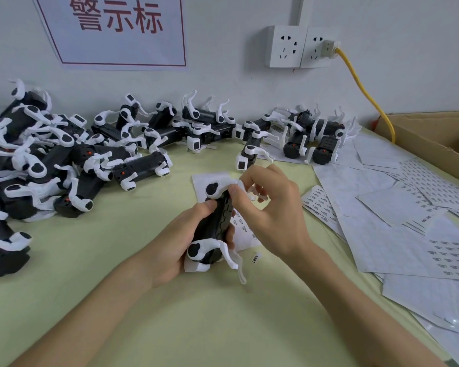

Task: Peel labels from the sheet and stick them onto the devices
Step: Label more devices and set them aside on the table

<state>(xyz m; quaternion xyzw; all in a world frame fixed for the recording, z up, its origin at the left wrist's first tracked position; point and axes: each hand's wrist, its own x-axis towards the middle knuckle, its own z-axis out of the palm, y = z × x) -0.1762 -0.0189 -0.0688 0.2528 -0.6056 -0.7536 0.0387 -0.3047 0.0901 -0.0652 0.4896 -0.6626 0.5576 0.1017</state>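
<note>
My left hand (178, 242) grips a black device with white arms (212, 229) above the middle of the table. My right hand (270, 207) has its thumb and forefinger pressed on the device's upper end, fingers curled; whether a label sits under them is hidden. Under the device lies a label sheet (243, 234) with a few small printed labels. One loose label (255, 258) lies on the table just right of the device.
A large heap of the same devices (51, 160) fills the left and back of the table, and more stand at the back right (302, 139). Label sheets and backing papers (408, 221) cover the right side. A cardboard box (435, 139) and a yellow cable (366, 94) are at the far right.
</note>
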